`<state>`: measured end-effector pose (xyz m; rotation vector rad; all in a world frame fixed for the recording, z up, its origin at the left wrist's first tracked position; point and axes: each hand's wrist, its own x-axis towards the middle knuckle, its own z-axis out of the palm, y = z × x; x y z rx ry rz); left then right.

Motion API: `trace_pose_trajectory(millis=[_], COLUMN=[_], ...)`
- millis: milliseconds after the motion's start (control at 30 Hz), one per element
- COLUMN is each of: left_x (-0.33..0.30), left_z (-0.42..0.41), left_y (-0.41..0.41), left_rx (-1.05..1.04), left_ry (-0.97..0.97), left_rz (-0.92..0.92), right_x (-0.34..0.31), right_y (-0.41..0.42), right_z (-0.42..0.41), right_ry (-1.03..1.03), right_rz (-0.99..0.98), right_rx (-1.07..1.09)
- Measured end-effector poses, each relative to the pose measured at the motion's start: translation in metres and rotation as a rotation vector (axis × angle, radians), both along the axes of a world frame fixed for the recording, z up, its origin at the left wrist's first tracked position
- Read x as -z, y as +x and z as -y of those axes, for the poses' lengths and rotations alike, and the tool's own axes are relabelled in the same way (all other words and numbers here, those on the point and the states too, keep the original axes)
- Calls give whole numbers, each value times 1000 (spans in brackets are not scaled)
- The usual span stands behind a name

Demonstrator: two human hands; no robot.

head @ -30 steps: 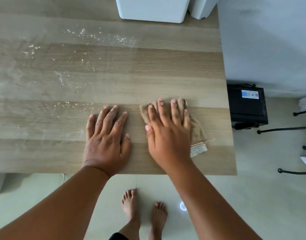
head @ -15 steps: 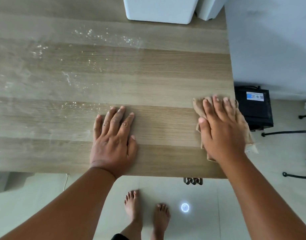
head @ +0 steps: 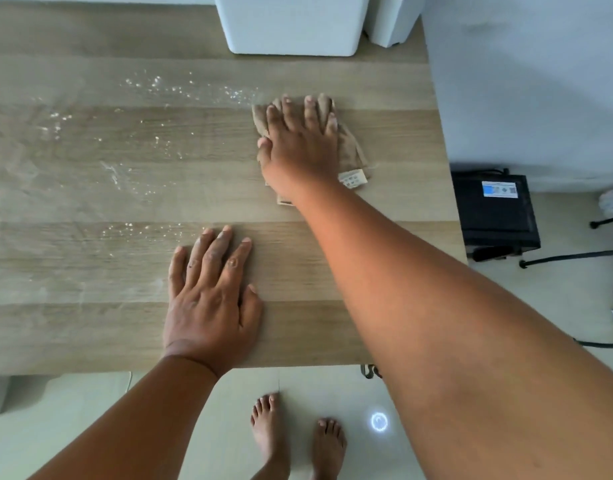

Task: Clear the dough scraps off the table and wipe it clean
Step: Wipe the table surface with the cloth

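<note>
My right hand [head: 300, 147] lies flat with straight fingers on a tan cloth [head: 350, 150] and presses it onto the wooden table [head: 384, 98], toward the far right. A white label sticks out of the cloth near my wrist. My left hand [head: 209, 299] rests flat on the table near its front edge, fingers spread, holding nothing. White flour dust and small dough crumbs [head: 180, 86] are scattered across the far and left parts of the table, just left of the cloth.
Two white containers [head: 291, 26] stand at the table's far edge. To the right, on the floor, sits a black box [head: 495, 213] beside dark chair legs. My bare feet [head: 294, 441] stand below the table's front edge.
My right hand slid the cloth from the front middle out to the table's right edge, then away from me to the far right area. My left hand stayed flat in place.
</note>
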<state>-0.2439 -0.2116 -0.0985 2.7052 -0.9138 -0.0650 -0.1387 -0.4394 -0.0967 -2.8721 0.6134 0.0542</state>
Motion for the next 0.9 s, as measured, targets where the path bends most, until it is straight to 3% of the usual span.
trace_pose_trajectory(millis=[167, 267, 367, 533, 633, 767, 900], left_x=[0, 2, 3, 4, 3, 0, -2], left_z=[-1, -3, -3, -4, -4, -4, -4], left_y=[0, 0, 1, 2, 3, 3, 3], left_rx=[2, 12, 15, 17, 18, 12, 11], left_ry=[15, 14, 8, -1, 12, 18, 29], left_rz=[-12, -11, -17, -22, -28, -46, -56], right_x=[1, 0, 1, 8, 5, 4, 1], right_y=[-71, -105, -91, 0, 49, 80, 64], right_z=[24, 56, 78, 55, 29, 3, -9], right_ry=[-50, -93, -112, -64, 1, -4, -31], right_rz=[13, -21, 2, 21, -7, 1, 8], right_rx=[-401, -462, -257, 244, 383, 257, -97])
